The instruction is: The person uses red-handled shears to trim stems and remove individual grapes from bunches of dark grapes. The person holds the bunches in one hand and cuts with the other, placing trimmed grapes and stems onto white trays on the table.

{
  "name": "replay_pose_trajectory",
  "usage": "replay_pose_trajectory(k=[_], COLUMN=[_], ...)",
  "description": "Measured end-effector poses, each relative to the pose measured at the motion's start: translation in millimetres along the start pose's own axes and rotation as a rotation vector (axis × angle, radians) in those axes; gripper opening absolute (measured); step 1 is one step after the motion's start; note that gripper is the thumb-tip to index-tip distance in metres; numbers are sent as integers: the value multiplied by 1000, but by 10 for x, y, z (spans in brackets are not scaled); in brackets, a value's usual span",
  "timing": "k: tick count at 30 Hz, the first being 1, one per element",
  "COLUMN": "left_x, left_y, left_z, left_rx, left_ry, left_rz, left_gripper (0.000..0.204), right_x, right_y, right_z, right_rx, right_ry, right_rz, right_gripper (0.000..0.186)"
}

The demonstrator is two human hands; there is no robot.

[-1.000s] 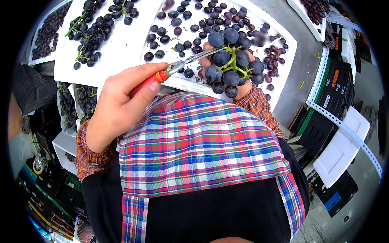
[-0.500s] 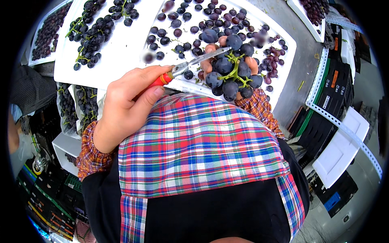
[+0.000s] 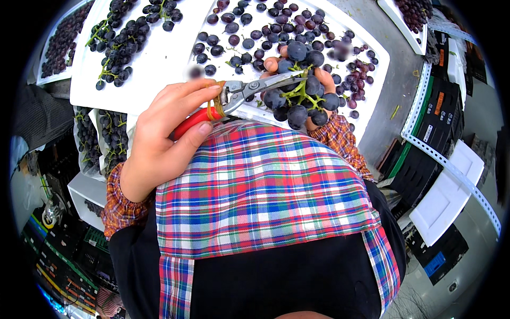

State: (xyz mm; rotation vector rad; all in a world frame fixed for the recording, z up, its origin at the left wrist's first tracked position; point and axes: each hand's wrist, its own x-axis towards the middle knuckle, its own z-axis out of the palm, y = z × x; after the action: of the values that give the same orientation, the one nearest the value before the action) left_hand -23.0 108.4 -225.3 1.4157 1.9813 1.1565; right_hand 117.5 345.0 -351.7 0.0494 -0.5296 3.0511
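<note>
My left hand (image 3: 159,133) is closed around red-handled pruning shears (image 3: 240,97), with a yellowish band wrapped on the handles. Their slim blades are parted and reach into the green stems of a dark grape bunch (image 3: 297,114). From behind and below, my right hand (image 3: 326,82) cups this bunch; the grapes hide much of its palm. Both lie above a white tray (image 3: 380,69), on which many loose dark and reddish grapes (image 3: 287,27) are scattered.
At the left, a white board (image 3: 154,69) bears more dark grape bunches (image 3: 125,45). Grape-filled trays stand at the far left and far right. Below the board, further bunches (image 3: 114,133) hang in a white box. Black crates (image 3: 433,127) and a white lid (image 3: 449,191) are at the right.
The shears have turned and opened, with their blades now among the stems rather than along the bunch's top. The bunch has tilted slightly in my right hand.
</note>
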Motion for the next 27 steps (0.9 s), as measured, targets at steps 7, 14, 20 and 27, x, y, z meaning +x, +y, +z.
replay_pose_trajectory(k=[7,14,20,27], left_x=[49,57,41,36], left_y=[49,-30,-113,-179], left_z=[-13,25,90,97], left_rx=[190,274,213,114], left_ry=[-17,22,87,135], left_rz=[38,22,-28,-64], left_gripper=[45,42,39,37], right_x=[-9,-3,9,8], right_y=[-73,-63,-29,-70], right_z=[93,53,43,11], right_rx=[-86,-32,-45,303], right_ry=[175,232,541,301], right_rz=[24,53,83,107], right_gripper=[62,58,61,51])
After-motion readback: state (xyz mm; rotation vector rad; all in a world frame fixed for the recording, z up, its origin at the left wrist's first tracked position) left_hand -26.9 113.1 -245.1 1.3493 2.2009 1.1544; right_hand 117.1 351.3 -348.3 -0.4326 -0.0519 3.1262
